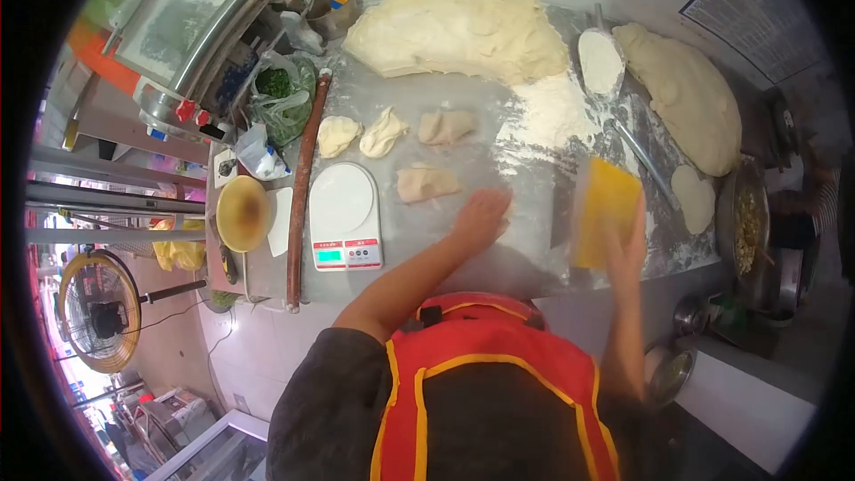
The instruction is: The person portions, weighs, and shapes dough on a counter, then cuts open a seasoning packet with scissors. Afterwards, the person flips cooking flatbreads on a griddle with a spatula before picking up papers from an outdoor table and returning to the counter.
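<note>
Right hand (627,245) grips scraper (606,205); left (484,216) apparently touches dough (509,211).

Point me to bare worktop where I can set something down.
Room lies between the left hand and the yellow scraper, with a smaller patch between the scale and left forearm. Crowded: left of the rolling pin, around the bag of greens.

right hand (626,245) and yellow scraper (608,207) are blurred | dough piece (508,211) is mostly hidden by left hand (484,216) | scale display (329,256) is too small to be read | wall sheet (757,13) print cannot be read
</note>
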Tool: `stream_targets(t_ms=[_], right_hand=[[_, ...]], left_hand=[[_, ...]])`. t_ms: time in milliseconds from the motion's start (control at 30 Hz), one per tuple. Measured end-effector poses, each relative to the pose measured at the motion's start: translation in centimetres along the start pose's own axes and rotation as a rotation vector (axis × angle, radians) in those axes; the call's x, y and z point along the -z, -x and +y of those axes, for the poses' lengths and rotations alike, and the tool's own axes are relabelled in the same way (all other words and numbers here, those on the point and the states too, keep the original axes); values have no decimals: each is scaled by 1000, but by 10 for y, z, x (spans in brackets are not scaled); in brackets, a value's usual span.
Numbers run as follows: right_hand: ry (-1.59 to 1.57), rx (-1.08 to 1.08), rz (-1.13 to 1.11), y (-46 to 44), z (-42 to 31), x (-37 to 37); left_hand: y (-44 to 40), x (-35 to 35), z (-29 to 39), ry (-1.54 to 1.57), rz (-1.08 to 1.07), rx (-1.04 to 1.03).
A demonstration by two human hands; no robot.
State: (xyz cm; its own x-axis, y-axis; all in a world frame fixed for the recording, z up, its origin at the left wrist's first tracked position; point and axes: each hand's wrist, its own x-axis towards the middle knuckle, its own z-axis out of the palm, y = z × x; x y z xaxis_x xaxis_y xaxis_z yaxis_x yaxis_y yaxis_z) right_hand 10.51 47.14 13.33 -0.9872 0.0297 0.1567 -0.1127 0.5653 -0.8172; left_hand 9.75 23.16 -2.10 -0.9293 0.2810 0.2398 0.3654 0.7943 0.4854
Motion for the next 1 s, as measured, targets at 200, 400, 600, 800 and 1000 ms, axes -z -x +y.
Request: stream_targets(t_ms=[200, 400, 600, 800, 1000], right_hand=[[-70, -34, 53, 17, 6, 16], [-36, -62, 86, 22, -14, 29], [114, -28, 127, 25, 1, 38], [231, -186, 100, 32, 1, 44], [166, -47, 105, 20, 7, 22]], left_hand=[[-10, -1, -10, 1, -324, 204], [-80, 18, -18, 378, 57, 83], [-81, 12, 3, -320, 0, 124], [-98, -5, -16, -115, -226, 87], [-57, 36, -15, 560, -312, 388]])
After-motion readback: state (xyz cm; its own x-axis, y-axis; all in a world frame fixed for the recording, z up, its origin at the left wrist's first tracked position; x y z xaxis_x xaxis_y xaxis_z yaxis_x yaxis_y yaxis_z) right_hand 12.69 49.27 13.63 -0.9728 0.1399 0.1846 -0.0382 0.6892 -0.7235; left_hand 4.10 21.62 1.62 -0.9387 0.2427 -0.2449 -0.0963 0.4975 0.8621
